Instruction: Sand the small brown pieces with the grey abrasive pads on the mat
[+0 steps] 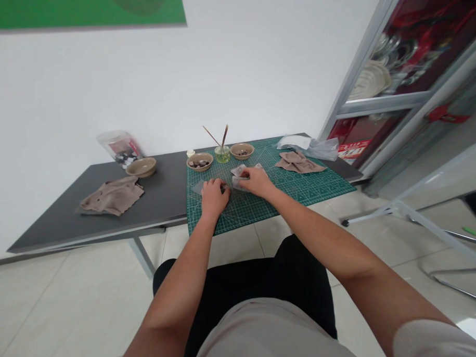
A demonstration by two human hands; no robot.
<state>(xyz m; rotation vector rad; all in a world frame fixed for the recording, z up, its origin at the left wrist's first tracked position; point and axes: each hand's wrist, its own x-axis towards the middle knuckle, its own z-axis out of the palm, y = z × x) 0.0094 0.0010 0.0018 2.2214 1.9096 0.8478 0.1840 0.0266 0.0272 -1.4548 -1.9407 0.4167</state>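
Green cutting mat (pixel 308 189) lies mid-frame on the dark bench (pixel 164 194); there, the right hand (pixel 257 181) pinches a crumpled translucent sheet (pixel 236 173), while the left hand (pixel 215 194) partly covers a greyish sheet (pixel 198 188), its grip impossible to tell.

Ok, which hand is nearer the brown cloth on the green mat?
Right. The right hand is to the left of the brown cloth, with a gap between them; the left hand is farther left, on the right hand's far side from the cloth.
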